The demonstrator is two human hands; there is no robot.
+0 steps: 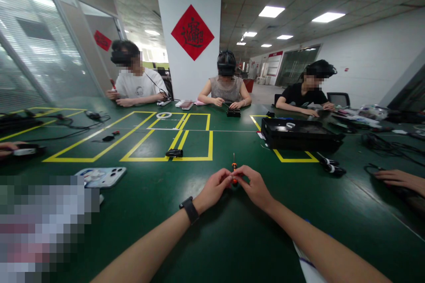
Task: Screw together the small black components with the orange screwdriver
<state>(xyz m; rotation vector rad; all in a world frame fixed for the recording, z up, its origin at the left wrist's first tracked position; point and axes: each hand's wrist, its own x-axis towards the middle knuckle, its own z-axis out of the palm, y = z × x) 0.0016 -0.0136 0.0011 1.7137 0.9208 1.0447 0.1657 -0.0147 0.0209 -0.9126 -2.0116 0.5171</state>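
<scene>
A small screwdriver point(234, 166) with an orange and black handle points its thin shaft away from me, over the green table point(206, 239). My left hand point(216, 185) is closed at its handle, thumb and index finger pinched together, with a dark watch on the wrist. From the other side my right hand point(254, 185) closes on the same handle, its fingertips meeting those of the left. Part of the handle is hidden behind the fingers. Whether the screwdriver touches the tabletop, I cannot tell.
Beyond my hands lie a black cone-shaped piece point(174, 153) and yellow tape outlines. A black tray point(300, 136) stands right, near dark bundled items point(333, 168). A phone point(102, 177) lies left. Three people sit opposite; other people's hands point(400, 179) show at both sides.
</scene>
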